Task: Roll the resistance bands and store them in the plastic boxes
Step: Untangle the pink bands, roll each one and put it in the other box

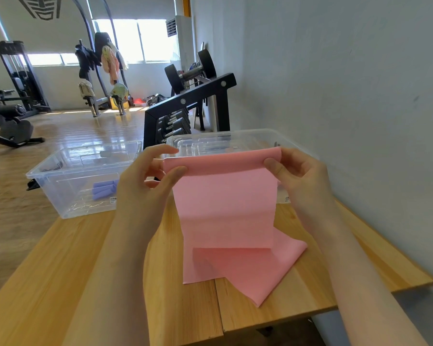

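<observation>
Pink band point(225, 208): I see my left hand point(145, 186) and right hand point(300, 176) each pinching its rolled top edge, tail draped on the tabletop point(60, 283) before two clear boxes point(68, 176).

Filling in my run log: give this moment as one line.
stage: rolling start | left hand and right hand: pinch pink band top | left box: purple rolls

The wide pink resistance band point(225, 208) looked matt, smooth and rubbery. Beneath it, the pale wooden table point(60, 283) showed fine grain with a satin finish. Beyond the band, the two clear plastic boxes point(80, 176) point(235, 141) were glossy, catching window glare.
</observation>
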